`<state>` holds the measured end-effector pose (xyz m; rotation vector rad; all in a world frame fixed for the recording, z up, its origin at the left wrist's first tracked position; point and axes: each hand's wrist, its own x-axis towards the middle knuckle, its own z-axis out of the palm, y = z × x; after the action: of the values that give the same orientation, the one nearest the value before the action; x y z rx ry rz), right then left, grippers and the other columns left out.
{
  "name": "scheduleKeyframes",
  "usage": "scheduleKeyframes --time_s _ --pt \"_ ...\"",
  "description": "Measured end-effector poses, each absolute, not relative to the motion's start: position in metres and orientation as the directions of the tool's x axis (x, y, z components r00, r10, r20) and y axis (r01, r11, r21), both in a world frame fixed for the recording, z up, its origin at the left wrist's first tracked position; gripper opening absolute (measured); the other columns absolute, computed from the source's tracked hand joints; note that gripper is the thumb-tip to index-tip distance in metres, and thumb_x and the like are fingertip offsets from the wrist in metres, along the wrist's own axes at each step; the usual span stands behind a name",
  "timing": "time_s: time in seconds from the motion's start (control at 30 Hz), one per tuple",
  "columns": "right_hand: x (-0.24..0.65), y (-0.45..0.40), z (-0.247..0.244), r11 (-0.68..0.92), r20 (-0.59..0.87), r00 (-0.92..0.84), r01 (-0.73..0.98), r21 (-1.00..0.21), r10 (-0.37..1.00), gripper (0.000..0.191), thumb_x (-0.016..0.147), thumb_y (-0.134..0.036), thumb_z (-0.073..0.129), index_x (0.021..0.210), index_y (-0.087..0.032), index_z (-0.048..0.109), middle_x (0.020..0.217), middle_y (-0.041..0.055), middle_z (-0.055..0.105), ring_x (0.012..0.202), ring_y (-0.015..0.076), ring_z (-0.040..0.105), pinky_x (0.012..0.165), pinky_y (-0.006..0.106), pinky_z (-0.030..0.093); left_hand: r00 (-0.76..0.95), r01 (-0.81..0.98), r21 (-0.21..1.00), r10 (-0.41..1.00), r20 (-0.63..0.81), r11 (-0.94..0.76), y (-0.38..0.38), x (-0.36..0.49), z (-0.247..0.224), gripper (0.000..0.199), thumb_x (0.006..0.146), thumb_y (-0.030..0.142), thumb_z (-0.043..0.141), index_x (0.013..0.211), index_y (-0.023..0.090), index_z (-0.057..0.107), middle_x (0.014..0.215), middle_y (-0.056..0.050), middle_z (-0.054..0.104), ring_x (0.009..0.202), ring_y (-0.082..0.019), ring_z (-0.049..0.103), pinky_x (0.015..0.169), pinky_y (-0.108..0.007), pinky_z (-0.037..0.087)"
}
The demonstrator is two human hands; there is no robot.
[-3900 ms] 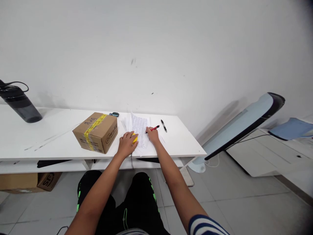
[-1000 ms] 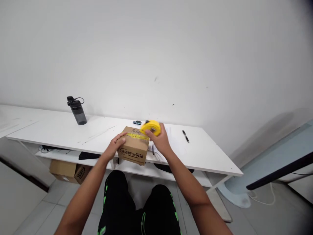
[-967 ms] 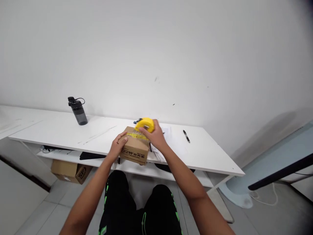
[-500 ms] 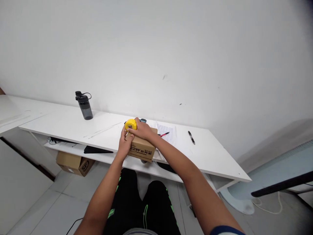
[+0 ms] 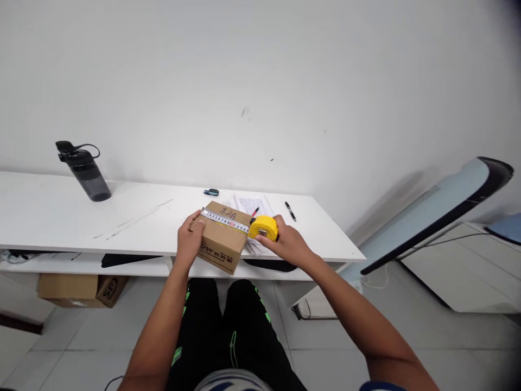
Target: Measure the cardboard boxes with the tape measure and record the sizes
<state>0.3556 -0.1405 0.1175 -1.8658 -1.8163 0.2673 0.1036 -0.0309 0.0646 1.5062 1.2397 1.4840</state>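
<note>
A brown cardboard box [image 5: 223,247] with dark printing on its side and handwriting on top is held at the desk's front edge. My left hand [image 5: 190,239] is closed on its left end, thumb on top near the end of the tape blade [image 5: 226,221]. The blade lies across the box top with its numbers facing up. In my right hand [image 5: 291,243] is the yellow tape measure [image 5: 264,228], gripped just past the box's right end. Whether my left fingers also pinch the blade's tip, I cannot tell.
On the white desk [image 5: 138,217] stand a dark water bottle [image 5: 87,175] and a small dark object [image 5: 211,192]. Printed papers [image 5: 254,204], a red pen [image 5: 255,211] and a black pen [image 5: 290,211] lie behind the box. Another carton [image 5: 77,289] sits below.
My right hand has drawn the tape measure rightward, pulling the blade out across the box top. The box has turned, and the view has shifted to the right.
</note>
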Motion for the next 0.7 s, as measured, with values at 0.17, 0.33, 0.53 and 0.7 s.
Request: scheduleKeyframes --time_s 0.17,0.33,0.53,0.7 --pt "0.374 -0.176 0.101 -0.075 0.221 0.233 0.829 -0.554 0.947 0.047 0.080 -0.063 0.056 0.101 -0.024 0.040 0.077 0.0022 0.067 0.068 0.0242 0.065 0.058 0.029 0.041 -0.108 0.164 0.937 0.938 0.328 -0.309 -0.026 0.104 0.062 0.039 0.082 0.029 0.059 0.119 0.020 0.070 0.124 -0.006 0.069 0.115 -0.024 0.062 0.106 -0.040 0.046" --pt "0.382 -0.188 0.093 -0.111 0.221 0.301 0.789 -0.604 0.928 0.047 0.077 -0.062 0.059 0.101 -0.025 0.042 0.076 0.0014 0.067 0.068 0.0241 0.066 0.058 0.030 0.042 -0.104 0.145 0.935 0.935 0.339 -0.323 -0.022 0.103 0.058 0.038 0.083 0.031 0.060 0.119 0.022 0.070 0.123 -0.005 0.069 0.114 -0.025 0.063 0.105 -0.040 0.047" --pt "0.387 -0.192 0.090 -0.121 0.219 0.323 0.770 -0.626 0.921 0.047 0.076 -0.060 0.061 0.103 -0.025 0.044 0.075 0.0016 0.067 0.066 0.0233 0.064 0.058 0.030 0.042 -0.103 0.127 0.934 0.932 0.347 -0.333 -0.021 0.103 0.057 0.039 0.082 0.032 0.061 0.119 0.022 0.070 0.123 -0.004 0.070 0.114 -0.025 0.062 0.105 -0.040 0.047" --pt "0.374 -0.176 0.093 -0.071 0.305 0.313 0.793 -0.605 0.900 0.048 0.073 -0.065 0.063 0.093 -0.025 0.047 0.072 0.0006 0.065 0.064 0.0212 0.061 0.056 0.029 0.040 -0.110 0.128 0.941 0.938 0.329 -0.315 -0.024 0.104 0.059 0.041 0.082 0.032 0.060 0.121 0.021 0.069 0.124 -0.006 0.069 0.115 -0.025 0.062 0.106 -0.041 0.046"
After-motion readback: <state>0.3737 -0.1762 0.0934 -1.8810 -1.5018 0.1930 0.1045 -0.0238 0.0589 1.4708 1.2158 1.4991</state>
